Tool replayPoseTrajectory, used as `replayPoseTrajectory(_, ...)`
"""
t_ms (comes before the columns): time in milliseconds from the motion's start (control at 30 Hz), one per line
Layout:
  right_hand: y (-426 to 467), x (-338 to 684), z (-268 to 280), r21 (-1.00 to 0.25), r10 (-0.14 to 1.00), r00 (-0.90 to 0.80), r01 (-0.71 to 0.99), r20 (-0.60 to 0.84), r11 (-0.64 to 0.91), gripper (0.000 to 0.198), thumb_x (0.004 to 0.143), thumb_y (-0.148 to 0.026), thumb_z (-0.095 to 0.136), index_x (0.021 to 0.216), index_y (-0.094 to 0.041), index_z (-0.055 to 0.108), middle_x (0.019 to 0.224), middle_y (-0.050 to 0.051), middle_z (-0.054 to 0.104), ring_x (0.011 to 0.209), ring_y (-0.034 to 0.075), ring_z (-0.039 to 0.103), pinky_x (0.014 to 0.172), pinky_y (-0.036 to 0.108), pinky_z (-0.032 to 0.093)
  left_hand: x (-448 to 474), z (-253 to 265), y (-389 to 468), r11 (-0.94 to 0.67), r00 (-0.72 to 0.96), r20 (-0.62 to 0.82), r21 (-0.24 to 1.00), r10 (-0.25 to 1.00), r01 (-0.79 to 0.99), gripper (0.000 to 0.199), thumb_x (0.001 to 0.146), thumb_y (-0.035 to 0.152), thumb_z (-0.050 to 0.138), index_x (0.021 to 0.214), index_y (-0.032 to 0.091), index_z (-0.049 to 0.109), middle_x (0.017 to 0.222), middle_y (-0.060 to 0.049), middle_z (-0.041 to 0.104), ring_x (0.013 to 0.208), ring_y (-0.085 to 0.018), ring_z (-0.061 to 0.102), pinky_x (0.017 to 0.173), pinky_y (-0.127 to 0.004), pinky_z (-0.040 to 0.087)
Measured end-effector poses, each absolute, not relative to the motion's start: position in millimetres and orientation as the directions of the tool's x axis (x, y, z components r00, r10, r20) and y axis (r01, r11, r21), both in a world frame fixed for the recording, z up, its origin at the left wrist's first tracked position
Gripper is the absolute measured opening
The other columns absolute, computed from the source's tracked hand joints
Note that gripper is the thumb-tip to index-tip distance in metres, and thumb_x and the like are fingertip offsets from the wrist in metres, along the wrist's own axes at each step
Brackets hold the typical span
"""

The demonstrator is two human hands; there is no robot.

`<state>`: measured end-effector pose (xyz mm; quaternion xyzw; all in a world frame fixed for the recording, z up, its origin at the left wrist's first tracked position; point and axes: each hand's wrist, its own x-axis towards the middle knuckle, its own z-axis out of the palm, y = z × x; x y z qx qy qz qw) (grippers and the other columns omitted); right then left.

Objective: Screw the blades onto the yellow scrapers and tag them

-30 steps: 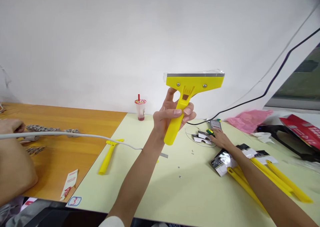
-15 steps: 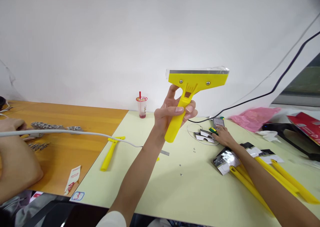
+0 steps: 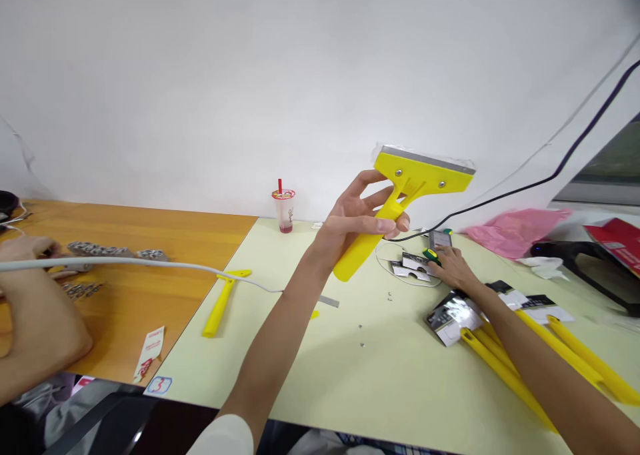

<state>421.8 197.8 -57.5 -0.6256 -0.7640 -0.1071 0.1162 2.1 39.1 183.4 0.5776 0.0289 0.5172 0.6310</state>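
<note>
My left hand (image 3: pixel 367 218) is wrapped round the handle of a yellow scraper (image 3: pixel 425 178), raised above the table. Its wide head tilts to the right, with two screws in it and a grey blade edge under clear plastic. My right hand (image 3: pixel 454 268) rests low over the table at the right, its fingers closed about a green-and-yellow screwdriver (image 3: pixel 431 256) whose handle end shows. A grey flat device (image 3: pixel 440 239) lies just beyond those fingers. Black-and-white blade packets (image 3: pixel 413 268) lie left of that hand.
Another yellow scraper (image 3: pixel 223 301) lies at left. Small screws (image 3: pixel 363 345) and a metal strip (image 3: pixel 329 301) are mid-table. Packaged yellow handles (image 3: pixel 500 368) lie under my right forearm. A cup (image 3: pixel 285 211) stands by the wall; a white cable (image 3: pixel 190 265) crosses leftward. Another person's arm (image 3: pixel 43 315) is at left.
My left hand has shifted right with the scraper, and its head has tilted further to the right. My right hand stays in about the same place.
</note>
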Motion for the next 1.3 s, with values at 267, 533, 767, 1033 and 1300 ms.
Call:
replayPoseTrajectory(267,172,388,-31,0.051,0.901,-0.27,0.962,0.341,0.27,0.046,0.102,-0.042,0.047,0.128,-0.013,0.071,0.144,0.024,0.069,0.134,0.042,0.062,0.113,0.056,0.051,6,182,43,-0.295,0.463,0.562,0.796,0.685,-0.529,0.072,0.071,0.033,0.093,0.135,0.034,0.059,0.142,-0.009,0.067,0.112,-0.03,0.076,0.084,-0.04,0.059)
replayPoseTrajectory(533,111,313,-8,0.007,0.843,-0.494,0.864,0.214,0.504,0.034,0.11,-0.046,0.047,0.103,-0.019,0.066,0.107,0.017,0.075,0.1,0.033,0.072,0.092,0.043,0.055,-6,172,58,-0.526,0.518,0.525,0.835,0.675,-0.162,0.047,0.083,0.022,0.081,0.127,0.029,0.068,0.136,-0.011,0.071,0.104,-0.026,0.075,0.086,-0.04,0.057)
replayPoseTrajectory(767,108,301,-23,-0.152,0.854,-0.475,0.847,0.214,0.509,0.027,0.106,-0.036,0.057,0.118,-0.018,0.072,0.135,0.02,0.071,0.119,0.036,0.071,0.105,0.048,0.058,-14,149,81,-0.71,0.535,0.527,0.671,0.66,0.215,0.053,0.082,0.005,0.064,0.127,0.029,0.077,0.128,-0.008,0.077,0.112,-0.03,0.071,0.103,-0.046,0.054)
replayPoseTrajectory(1033,152,336,-36,-0.061,0.959,-0.207,0.973,0.192,0.222,0.044,0.106,-0.049,0.06,0.128,-0.013,0.071,0.164,0.027,0.053,0.147,0.044,0.056,0.119,0.057,0.049,-13,145,86,-0.752,0.584,0.517,0.598,0.626,0.277,0.059,0.084,0.0,0.058,0.129,0.031,0.079,0.143,-0.008,0.074,0.133,-0.033,0.067,0.117,-0.05,0.047)
replayPoseTrajectory(1300,179,358,-23,-0.034,0.992,-0.119,0.992,0.029,0.12,0.046,0.101,-0.058,0.064,0.114,-0.014,0.068,0.128,0.026,0.074,0.112,0.038,0.073,0.093,0.045,0.058,-15,148,82,-0.764,0.592,0.521,0.58,0.615,0.283,0.061,0.086,0.001,0.055,0.133,0.033,0.076,0.146,-0.006,0.073,0.136,-0.032,0.065,0.115,-0.049,0.05)
